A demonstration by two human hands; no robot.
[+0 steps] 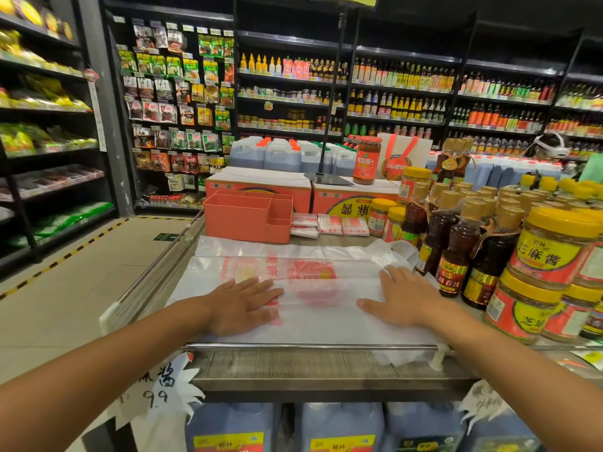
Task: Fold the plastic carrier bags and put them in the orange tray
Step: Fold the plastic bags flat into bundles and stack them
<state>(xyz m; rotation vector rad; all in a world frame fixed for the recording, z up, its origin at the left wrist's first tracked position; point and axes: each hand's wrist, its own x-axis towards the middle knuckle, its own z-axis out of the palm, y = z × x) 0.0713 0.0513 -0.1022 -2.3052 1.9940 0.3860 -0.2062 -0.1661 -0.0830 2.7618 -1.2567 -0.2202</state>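
The plastic carrier bag (319,308) lies spread flat on the display counter (326,367), behind its front rail. Material: thin film, very light, limp and slippery; it will probably slide and unfold unless each crease is pressed down. Take hold at an edge or corner, not mid-sheet. The left hand (243,305) and right hand (404,298) press flat on it, fingers straight, grasping nothing. The orange tray (241,220) stands behind the bag, with folded bags (329,223) just beside it. Sauce bottles (456,249) crowd the right side
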